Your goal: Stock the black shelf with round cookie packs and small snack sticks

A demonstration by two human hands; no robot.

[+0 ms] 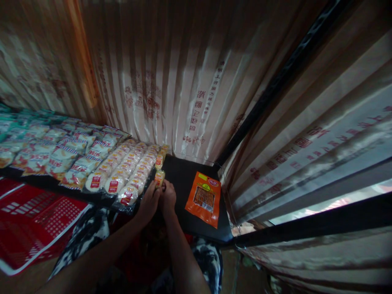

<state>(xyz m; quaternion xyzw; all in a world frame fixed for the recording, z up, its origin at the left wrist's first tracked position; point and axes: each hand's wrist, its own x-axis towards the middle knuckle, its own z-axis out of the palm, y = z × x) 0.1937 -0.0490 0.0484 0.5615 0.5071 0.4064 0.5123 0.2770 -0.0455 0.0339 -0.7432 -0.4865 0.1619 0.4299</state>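
Both of my hands meet at a small yellow snack packet (159,177) with a red mark, over the dark shelf (176,171). My left hand (150,200) has its fingers closed on the packet's near left side. On the right side, my right hand (168,196) is curled with its fingertips against the same packet. Just behind stand more yellow packets (161,156) in a short row. To the left run rows of round white packaged cakes (128,194) with red labels. An orange snack bag (204,198) with a see-through window lies flat to the right of my hands.
Blue-and-white snack bags (76,167) and green packs (23,120) fill the shelf's left part. A red plastic basket (39,220) is below its front edge. Pleated printed curtains (180,81) hang behind, and a dark metal post (263,110) rises at the right corner.
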